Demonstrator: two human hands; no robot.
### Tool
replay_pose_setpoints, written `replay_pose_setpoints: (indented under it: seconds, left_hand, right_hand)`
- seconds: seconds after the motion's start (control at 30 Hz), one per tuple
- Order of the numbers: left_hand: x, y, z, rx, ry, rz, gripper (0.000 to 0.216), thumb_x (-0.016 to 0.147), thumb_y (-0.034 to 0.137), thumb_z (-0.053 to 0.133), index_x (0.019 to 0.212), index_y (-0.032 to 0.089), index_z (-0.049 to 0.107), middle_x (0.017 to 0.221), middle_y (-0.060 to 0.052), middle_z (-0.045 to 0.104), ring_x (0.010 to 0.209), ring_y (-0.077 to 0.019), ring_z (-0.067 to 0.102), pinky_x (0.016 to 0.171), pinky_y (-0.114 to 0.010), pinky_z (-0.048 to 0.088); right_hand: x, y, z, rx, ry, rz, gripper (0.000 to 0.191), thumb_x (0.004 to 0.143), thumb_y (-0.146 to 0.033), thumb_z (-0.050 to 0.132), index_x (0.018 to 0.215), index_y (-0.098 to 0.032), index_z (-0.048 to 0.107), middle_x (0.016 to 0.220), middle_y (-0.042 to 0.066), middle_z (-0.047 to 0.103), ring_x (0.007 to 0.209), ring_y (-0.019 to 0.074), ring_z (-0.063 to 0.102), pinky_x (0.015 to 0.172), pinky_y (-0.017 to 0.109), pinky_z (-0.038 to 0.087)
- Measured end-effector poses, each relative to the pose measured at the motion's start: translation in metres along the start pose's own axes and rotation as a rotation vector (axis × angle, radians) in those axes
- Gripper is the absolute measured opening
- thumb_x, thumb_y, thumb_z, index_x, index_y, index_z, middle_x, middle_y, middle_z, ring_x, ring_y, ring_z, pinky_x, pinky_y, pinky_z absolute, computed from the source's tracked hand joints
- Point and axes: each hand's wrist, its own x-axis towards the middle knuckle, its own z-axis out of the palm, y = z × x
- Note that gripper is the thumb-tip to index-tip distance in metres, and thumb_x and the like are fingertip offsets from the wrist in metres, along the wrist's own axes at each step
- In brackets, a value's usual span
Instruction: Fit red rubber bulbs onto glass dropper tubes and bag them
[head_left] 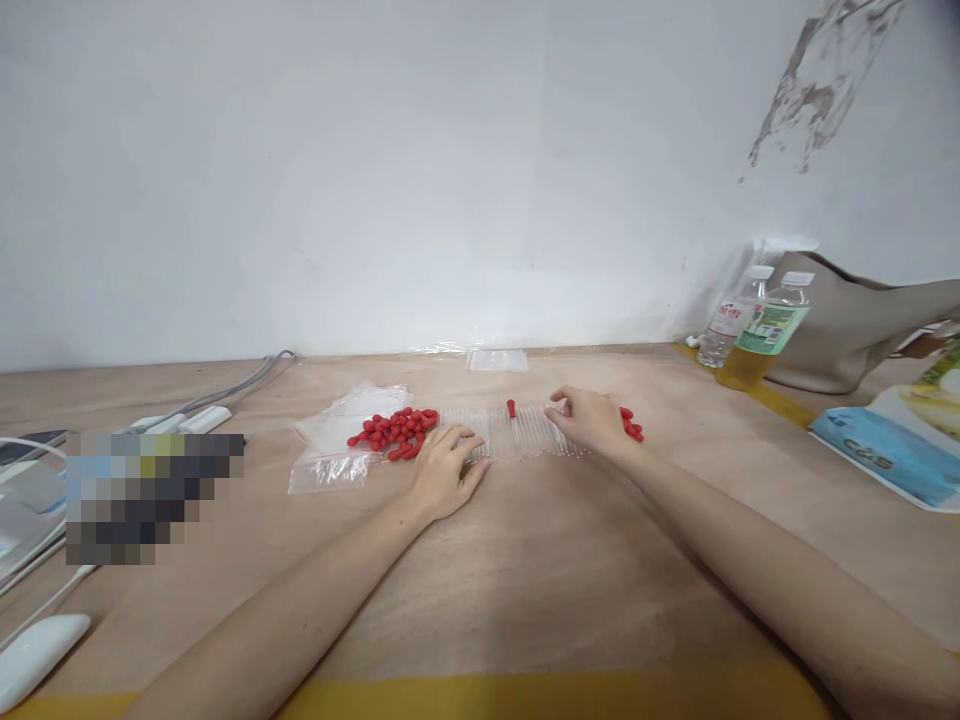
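A row of thin clear glass dropper tubes (pixel 531 430) lies side by side on the wooden table. One tube in the row has a red rubber bulb (pixel 511 408) on its far end. My left hand (pixel 444 475) rests over the row's left part, fingers spread and lightly bent, with no object seen in them. Over the right part is my right hand (pixel 589 418), its fingers curved and a small gap between thumb and forefinger. A pile of loose red bulbs (pixel 397 430) lies beside my left hand. More red bulbs (pixel 632 425) show past my right wrist, partly hidden.
Clear plastic bags (pixel 330 470) lie left of the pile, and another small bag (pixel 497 360) near the wall. Two bottles (pixel 761 335), a grey-brown bag (pixel 817 330) and a blue packet (pixel 885 455) stand or lie at right. Cables (pixel 247 380) and a white mouse (pixel 41 655) are at left.
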Motion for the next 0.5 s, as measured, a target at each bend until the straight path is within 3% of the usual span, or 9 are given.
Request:
replay_pose_setpoints:
  seconds: [0.1, 0.2, 0.37, 0.5]
  left_hand:
    - [0.005, 0.004, 0.002, 0.057, 0.015, -0.033, 0.018, 0.077, 0.028, 0.050, 0.092, 0.020, 0.058, 0.095, -0.006, 0.055, 0.094, -0.0225, 0.047, 0.082, -0.040, 0.036]
    - [0.018, 0.006, 0.010, 0.130, 0.019, -0.160, 0.016, 0.075, 0.030, 0.052, 0.085, 0.020, 0.058, 0.092, -0.007, 0.055, 0.091, -0.0244, 0.046, 0.078, -0.041, 0.035]
    - [0.052, 0.009, 0.025, 0.229, -0.034, -0.416, 0.024, 0.075, 0.037, 0.048, 0.074, 0.016, 0.060, 0.088, -0.012, 0.055, 0.089, -0.0293, 0.046, 0.075, -0.045, 0.033]
    - [0.066, 0.013, 0.034, 0.344, -0.078, -0.465, 0.028, 0.072, 0.036, 0.048, 0.075, 0.012, 0.061, 0.089, -0.016, 0.055, 0.090, -0.0309, 0.044, 0.075, -0.044, 0.032]
  right_hand:
    - [-0.018, 0.026, -0.013, -0.100, 0.058, -0.033, 0.020, 0.074, -0.033, 0.045, 0.077, -0.021, 0.061, 0.068, 0.001, 0.063, 0.070, 0.0186, 0.055, 0.067, 0.031, 0.023]
    - [-0.031, 0.042, -0.020, -0.155, 0.099, -0.029, 0.019, 0.073, -0.030, 0.045, 0.070, -0.020, 0.061, 0.070, 0.001, 0.063, 0.071, 0.0186, 0.054, 0.063, 0.030, 0.021]
    - [-0.039, 0.048, -0.027, -0.138, 0.148, 0.007, 0.019, 0.072, -0.033, 0.047, 0.068, -0.021, 0.061, 0.071, 0.002, 0.063, 0.071, 0.0187, 0.054, 0.060, 0.029, 0.019]
    - [-0.039, 0.053, -0.030, -0.141, 0.141, 0.039, 0.022, 0.072, -0.037, 0.047, 0.068, -0.021, 0.061, 0.069, 0.002, 0.063, 0.070, 0.0195, 0.054, 0.060, 0.029, 0.019]
